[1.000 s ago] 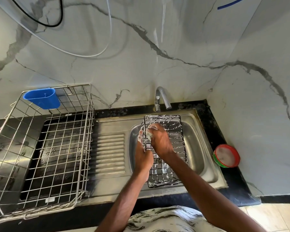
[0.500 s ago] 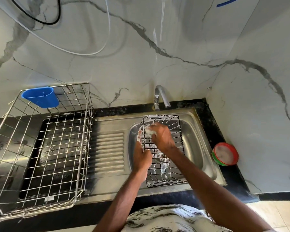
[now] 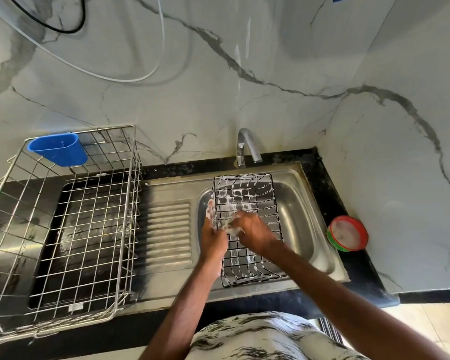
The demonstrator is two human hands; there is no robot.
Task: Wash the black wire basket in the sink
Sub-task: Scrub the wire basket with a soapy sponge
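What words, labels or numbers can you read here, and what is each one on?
No text here can be read.
Tag on the rack: too small to read.
Tub: nothing legible on its side.
Basket, cup, tap: no text shows.

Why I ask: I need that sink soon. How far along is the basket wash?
Soaping looks largely done: white suds coat the black wire basket from far end to near end. In hand: the left hand grips its left rim while the right hand holds a foamy wad against the middle wires. Left: rinsing, since no water shows at the curved steel tap above the stainless sink.
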